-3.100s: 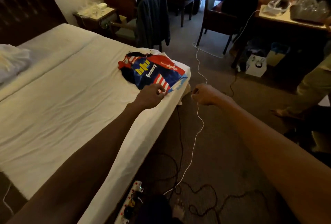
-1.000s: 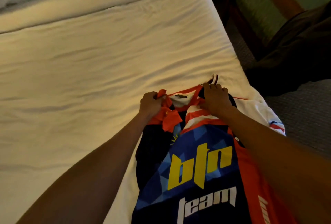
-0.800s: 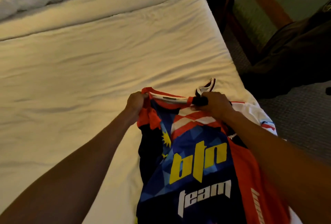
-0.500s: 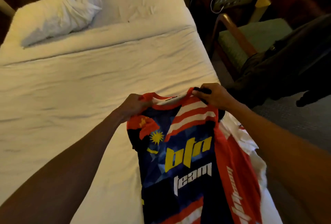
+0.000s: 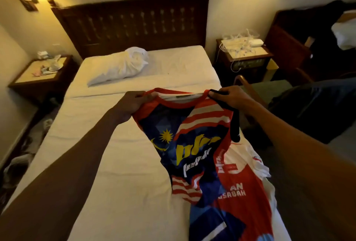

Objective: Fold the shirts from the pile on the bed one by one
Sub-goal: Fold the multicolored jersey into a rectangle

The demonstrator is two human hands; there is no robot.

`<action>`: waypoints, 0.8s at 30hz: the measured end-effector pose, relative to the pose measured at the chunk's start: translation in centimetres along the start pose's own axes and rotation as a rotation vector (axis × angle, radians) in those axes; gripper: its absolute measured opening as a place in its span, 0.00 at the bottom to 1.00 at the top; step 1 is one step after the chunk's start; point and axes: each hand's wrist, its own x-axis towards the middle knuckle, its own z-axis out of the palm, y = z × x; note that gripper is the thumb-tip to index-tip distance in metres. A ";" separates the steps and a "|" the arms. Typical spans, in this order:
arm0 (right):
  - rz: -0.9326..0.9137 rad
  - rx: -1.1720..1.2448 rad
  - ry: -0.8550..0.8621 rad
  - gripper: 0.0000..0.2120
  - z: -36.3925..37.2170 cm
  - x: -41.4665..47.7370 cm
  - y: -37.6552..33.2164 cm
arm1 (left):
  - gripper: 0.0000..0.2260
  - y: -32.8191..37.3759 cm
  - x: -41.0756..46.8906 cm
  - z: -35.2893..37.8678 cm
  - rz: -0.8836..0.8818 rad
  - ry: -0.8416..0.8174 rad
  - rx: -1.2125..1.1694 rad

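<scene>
- Head view: your left grip (image 5: 133,103) is closed on one shoulder of the jersey (image 5: 194,144), fingers curled round the red fabric just beside the collar.
- Your right grip (image 5: 232,99) pinches the opposite shoulder, and a black strip of fabric hangs down from it.
- You hold the jersey up by its shoulders over the right side of the bed (image 5: 115,163). It is dark blue and red, with yellow lettering, a yellow star and crescent, and red-and-white stripes. Its lower part drapes down toward the bed's near right corner.
- Behind and to the right of the jersey lies the pile (image 5: 248,165), at the bed's right edge, with white and red cloth showing.
- A white pillow (image 5: 119,67) lies at the head end, just in front of the dark headboard (image 5: 134,24).
- A left nightstand (image 5: 38,74) carries small clutter, and a right nightstand (image 5: 244,53) carries white cables.
- A chair (image 5: 269,88) with a green seat stands beside the bed's right edge, with a dark garment (image 5: 317,105) draped on it.
</scene>
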 end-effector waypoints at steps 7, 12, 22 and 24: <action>-0.087 0.166 -0.112 0.32 1.2 -2.8 -15.2 | 0.16 4.4 -8.0 -13.1 0.085 0.138 -0.091; -0.283 0.240 -0.083 0.17 5.5 -4.6 -23.9 | 0.10 5.9 -13.3 -20.4 0.110 0.123 -0.084; -0.541 -0.118 0.009 0.13 13.8 -7.5 -33.4 | 0.25 6.6 -21.8 -33.3 0.143 0.153 0.095; -0.591 -0.168 0.014 0.10 15.2 -7.8 -34.9 | 0.32 6.5 -23.1 -35.3 0.166 0.156 0.073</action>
